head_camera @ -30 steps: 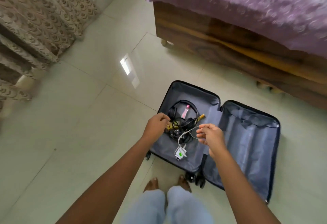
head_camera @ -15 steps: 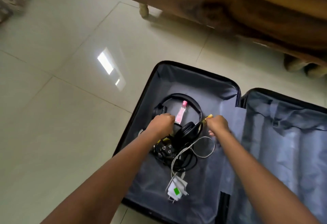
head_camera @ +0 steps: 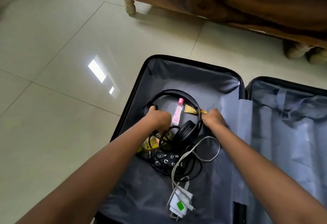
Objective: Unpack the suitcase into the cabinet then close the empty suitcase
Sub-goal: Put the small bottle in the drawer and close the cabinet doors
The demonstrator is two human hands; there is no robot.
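Headphones (head_camera: 185, 131) lie in the suitcase (head_camera: 194, 80), band arching away from the person, between both hands: left hand (head_camera: 157, 118) grips one side, right hand (head_camera: 214, 119) apparently clamps the other.

A dark suitcase (head_camera: 194, 80) lies open flat on the floor, both halves lined in rumpled grey fabric. In its left half, black headphones (head_camera: 185, 131) lie flat with the band toward the far end. Inside the band's loop are a small clear bottle (head_camera: 177, 114) with a pink cap and a gold tube (head_camera: 190, 109) that passes under the band. Nearer, a yellow tube (head_camera: 150, 144) and a black adapter (head_camera: 165, 161) sit tangled in black cord, and a white charger (head_camera: 179, 204) with a green sticker lies at the near end, its white cable (head_camera: 208, 153) looping beside the headphones.
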